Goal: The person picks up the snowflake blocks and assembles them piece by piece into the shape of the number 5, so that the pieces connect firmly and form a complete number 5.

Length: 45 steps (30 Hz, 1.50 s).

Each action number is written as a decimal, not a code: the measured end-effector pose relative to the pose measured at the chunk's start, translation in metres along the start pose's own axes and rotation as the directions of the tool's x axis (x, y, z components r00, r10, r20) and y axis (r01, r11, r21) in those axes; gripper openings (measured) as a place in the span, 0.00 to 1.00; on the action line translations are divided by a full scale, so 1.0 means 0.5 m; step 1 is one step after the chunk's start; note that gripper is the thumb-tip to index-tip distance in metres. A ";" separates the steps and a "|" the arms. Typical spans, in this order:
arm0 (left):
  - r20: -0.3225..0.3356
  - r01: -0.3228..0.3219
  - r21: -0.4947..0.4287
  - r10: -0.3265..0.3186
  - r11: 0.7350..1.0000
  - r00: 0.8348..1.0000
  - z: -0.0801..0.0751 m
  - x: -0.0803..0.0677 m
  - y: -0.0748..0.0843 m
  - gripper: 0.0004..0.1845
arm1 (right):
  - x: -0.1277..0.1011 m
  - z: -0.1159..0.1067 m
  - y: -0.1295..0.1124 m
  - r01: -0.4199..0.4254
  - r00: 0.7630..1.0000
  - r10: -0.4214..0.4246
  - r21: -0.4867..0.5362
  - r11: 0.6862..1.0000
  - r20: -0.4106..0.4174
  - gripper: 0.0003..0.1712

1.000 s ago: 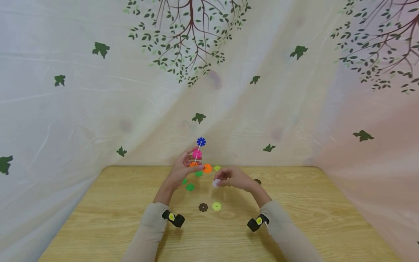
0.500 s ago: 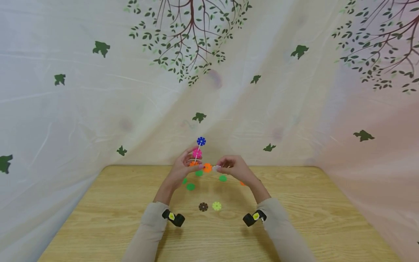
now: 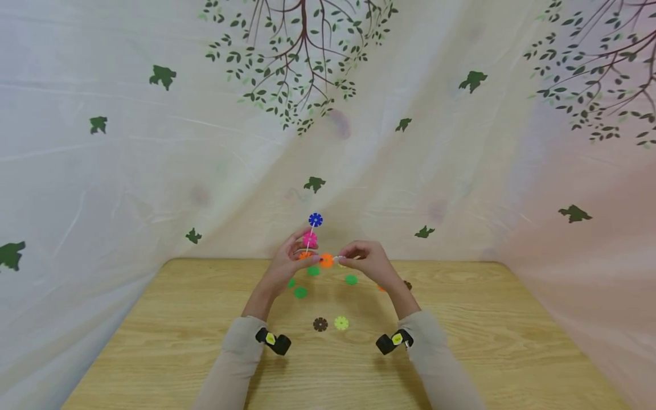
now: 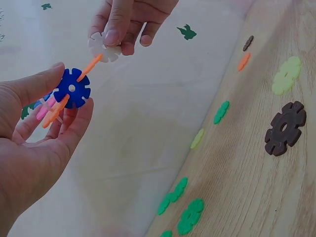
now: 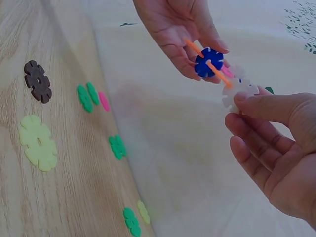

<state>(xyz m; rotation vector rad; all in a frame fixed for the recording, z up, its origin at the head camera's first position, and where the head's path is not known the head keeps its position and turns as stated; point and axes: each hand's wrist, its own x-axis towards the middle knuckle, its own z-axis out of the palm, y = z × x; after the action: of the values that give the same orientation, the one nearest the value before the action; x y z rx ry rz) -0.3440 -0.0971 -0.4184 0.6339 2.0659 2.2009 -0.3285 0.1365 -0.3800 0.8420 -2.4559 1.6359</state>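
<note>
A light wooden surface [image 3: 205,353] stands against a pale cloth backdrop [image 3: 154,171] printed with brown branches and green leaves, which hangs behind and drapes down at both sides. Loose notched plastic discs lie scattered on the wood: a dark brown disc [image 3: 320,324] and a yellow-green disc [image 3: 341,323] side by side nearest the person, several green discs [image 3: 300,292] farther back toward the cloth, and an orange disc [image 4: 243,61] lying near the far edge. Above the back of the surface, the left hand [image 3: 287,262] holds a small assembly of joined discs [image 4: 66,94] off the wood, thumb and fingers curled around it; a blue disc [image 4: 72,88] faces outward at its top, pink and orange pieces are slotted below, and one orange disc [image 4: 89,68] sticks out edge-on toward the other hand. The right hand [image 3: 365,261] pinches a white disc [image 4: 103,48] between thumb and fingertips, raised just beside the assembly, and the white disc touches the tip of that protruding orange disc. Both sleeves are beige, with a small black device strapped at each wrist.
</note>
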 end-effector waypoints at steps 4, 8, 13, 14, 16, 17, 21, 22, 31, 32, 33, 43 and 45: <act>0.027 0.007 -0.005 -0.007 1.000 1.000 0.003 0.003 -0.002 0.38 | -0.001 0.002 0.001 -0.001 0.998 0.004 0.052 0.999 -0.064 0.09; 0.063 0.025 -0.053 -0.022 0.998 0.998 0.007 0.003 0.004 0.40 | 0.000 0.003 0.000 0.010 0.996 -0.001 0.104 0.995 -0.090 0.09; 0.095 0.039 -0.056 -0.033 0.998 0.995 0.016 -0.008 0.028 0.43 | 0.002 0.006 -0.002 0.039 0.995 -0.028 0.113 0.993 -0.093 0.09; 0.096 0.041 -0.057 -0.036 0.998 0.995 0.017 -0.011 0.034 0.44 | 0.002 0.007 -0.001 0.043 0.995 -0.033 0.111 0.993 -0.093 0.09; 0.085 0.049 -0.071 -0.043 0.996 0.996 0.021 -0.016 0.042 0.44 | 0.003 0.009 0.000 0.053 0.995 -0.044 0.104 0.993 -0.091 0.08; 0.078 0.049 -0.077 -0.043 0.996 0.996 0.022 -0.017 0.043 0.44 | 0.003 0.010 0.001 0.058 0.995 -0.049 0.102 0.993 -0.090 0.08; 0.049 0.044 -0.099 -0.039 0.994 0.998 0.024 -0.018 0.039 0.45 | 0.002 0.014 0.001 0.072 0.994 -0.062 0.105 0.992 -0.089 0.07; 0.038 0.045 -0.104 -0.041 0.994 0.998 0.023 -0.015 0.034 0.46 | 0.002 0.014 0.001 0.073 0.994 -0.064 0.103 0.992 -0.091 0.07; -0.016 0.034 -0.045 -0.035 0.998 0.999 0.020 0.002 -0.007 0.35 | 0.001 0.018 0.001 0.080 0.993 -0.070 0.105 0.991 -0.093 0.08; -0.016 0.030 -0.035 -0.031 0.999 0.999 0.020 0.002 -0.008 0.33 | 0.001 0.019 0.002 0.080 0.993 -0.070 0.108 0.991 -0.092 0.08; -0.018 0.031 -0.033 -0.031 0.999 0.999 0.020 0.002 -0.008 0.30 | 0.001 0.019 0.002 0.080 0.993 -0.071 0.108 0.991 -0.091 0.08; -0.007 0.099 -0.009 -0.099 0.995 0.995 0.015 0.000 -0.012 0.18 | 0.014 0.026 0.059 0.073 0.992 -0.063 0.097 0.993 -0.106 0.07; 0.003 0.100 -0.021 -0.100 0.995 0.995 0.014 -0.001 -0.012 0.19 | 0.015 0.027 0.065 0.074 0.992 -0.063 0.099 0.992 -0.107 0.08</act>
<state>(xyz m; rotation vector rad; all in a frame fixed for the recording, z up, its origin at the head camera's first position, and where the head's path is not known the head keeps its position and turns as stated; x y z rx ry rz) -0.3426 -0.0902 -0.4241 0.5195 2.0239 2.1631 -0.3475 0.1309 -0.4103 0.8210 -2.2658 1.7476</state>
